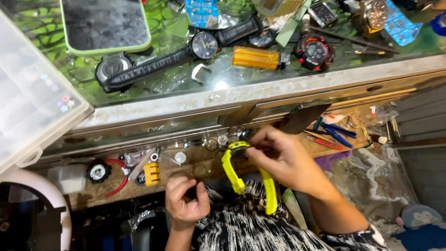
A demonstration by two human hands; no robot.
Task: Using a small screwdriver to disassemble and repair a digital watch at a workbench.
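In right hand [278,158]: yellow watch [237,169]; left hand [186,200] just below-left.

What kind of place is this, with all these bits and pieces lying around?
Most likely a watch repair bench. Several wristwatches lie on the glass counter, among them a black-strapped watch; small tools like blue pliers sit below; and the right hand holds a yellow watch.

The right hand [278,160] covers the yellow watch's [237,167] case; whatever the curled left hand [186,200] pinches, at seven o'clock, is perhaps too small to tell.
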